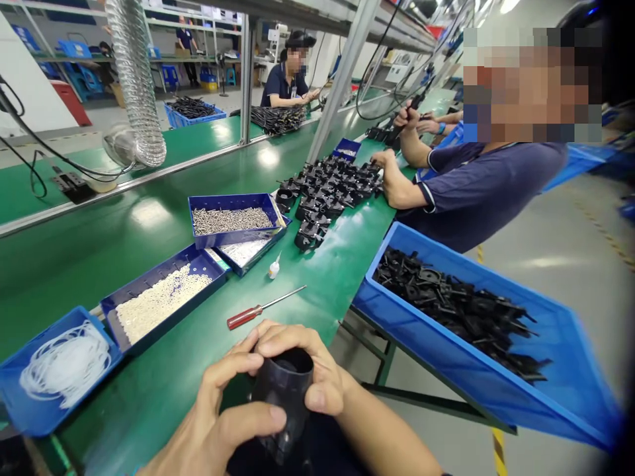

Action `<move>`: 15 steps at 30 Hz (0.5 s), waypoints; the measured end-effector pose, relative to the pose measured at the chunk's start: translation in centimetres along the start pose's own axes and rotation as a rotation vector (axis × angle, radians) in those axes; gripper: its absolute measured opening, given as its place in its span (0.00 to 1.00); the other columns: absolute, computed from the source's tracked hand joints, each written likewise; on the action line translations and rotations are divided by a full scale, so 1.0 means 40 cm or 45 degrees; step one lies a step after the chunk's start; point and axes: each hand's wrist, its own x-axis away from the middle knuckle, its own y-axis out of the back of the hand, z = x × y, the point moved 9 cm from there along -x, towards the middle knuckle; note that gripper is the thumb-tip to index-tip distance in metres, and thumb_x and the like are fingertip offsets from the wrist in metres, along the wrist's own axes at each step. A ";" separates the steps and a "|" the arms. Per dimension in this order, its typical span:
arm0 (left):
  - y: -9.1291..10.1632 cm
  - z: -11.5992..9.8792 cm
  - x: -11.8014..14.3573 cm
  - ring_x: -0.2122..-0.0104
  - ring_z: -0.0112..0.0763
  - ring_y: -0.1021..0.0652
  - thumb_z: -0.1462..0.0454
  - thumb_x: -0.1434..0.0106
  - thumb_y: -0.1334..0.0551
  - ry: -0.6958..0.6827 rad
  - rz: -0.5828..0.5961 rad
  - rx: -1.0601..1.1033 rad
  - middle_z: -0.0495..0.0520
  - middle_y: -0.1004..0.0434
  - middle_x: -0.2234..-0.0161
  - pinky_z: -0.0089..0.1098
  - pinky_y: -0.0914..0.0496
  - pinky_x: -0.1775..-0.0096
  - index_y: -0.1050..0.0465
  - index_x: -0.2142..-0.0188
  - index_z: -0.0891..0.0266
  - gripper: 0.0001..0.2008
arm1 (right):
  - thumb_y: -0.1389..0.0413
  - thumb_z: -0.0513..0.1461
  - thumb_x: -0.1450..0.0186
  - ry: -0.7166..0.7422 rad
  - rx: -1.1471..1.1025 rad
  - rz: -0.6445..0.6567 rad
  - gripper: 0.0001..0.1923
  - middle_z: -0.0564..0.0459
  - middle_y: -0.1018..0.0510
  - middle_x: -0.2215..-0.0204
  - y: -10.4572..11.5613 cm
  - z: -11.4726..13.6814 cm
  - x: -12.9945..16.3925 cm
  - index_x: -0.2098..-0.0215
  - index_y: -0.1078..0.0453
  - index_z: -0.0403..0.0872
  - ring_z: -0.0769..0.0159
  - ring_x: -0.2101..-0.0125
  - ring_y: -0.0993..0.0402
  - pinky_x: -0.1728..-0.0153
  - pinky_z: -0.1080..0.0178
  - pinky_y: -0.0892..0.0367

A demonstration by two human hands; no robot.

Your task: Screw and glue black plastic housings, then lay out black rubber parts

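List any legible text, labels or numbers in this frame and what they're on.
None legible.
Black plastic part held in both hands: no marking visible.
Red-handled screwdriver: no print visible.
Blue trays and blue bin: no labels visible.
Background signs: too small and blurred to read.

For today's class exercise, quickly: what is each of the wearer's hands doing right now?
Left hand: closed around the black tube.
Right hand: closed over the same tube's rim.
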 end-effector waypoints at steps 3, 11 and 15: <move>0.023 -0.014 -0.004 0.34 0.51 0.32 0.72 0.39 0.30 -0.101 -0.070 0.055 0.61 0.37 0.42 0.53 0.35 0.33 0.31 0.50 0.57 0.21 | 0.39 0.53 0.38 0.147 0.238 0.090 0.26 0.50 0.16 0.57 -0.011 0.045 -0.021 0.44 0.25 0.53 0.57 0.55 0.18 0.49 0.52 0.27; 0.040 -0.013 0.005 0.34 0.52 0.32 0.74 0.38 0.32 -0.020 -0.036 0.069 0.60 0.39 0.38 0.55 0.31 0.36 0.32 0.44 0.55 0.26 | 0.42 0.51 0.36 0.251 0.360 0.263 0.23 0.51 0.15 0.62 -0.055 0.084 -0.038 0.46 0.25 0.50 0.60 0.58 0.18 0.48 0.54 0.27; 0.034 -0.016 0.010 0.33 0.52 0.34 0.75 0.38 0.33 -0.022 0.091 0.003 0.61 0.43 0.32 0.51 0.29 0.37 0.32 0.40 0.54 0.29 | 0.40 0.49 0.38 0.241 0.366 0.262 0.25 0.52 0.17 0.58 -0.063 0.077 -0.036 0.44 0.29 0.52 0.60 0.56 0.18 0.47 0.54 0.27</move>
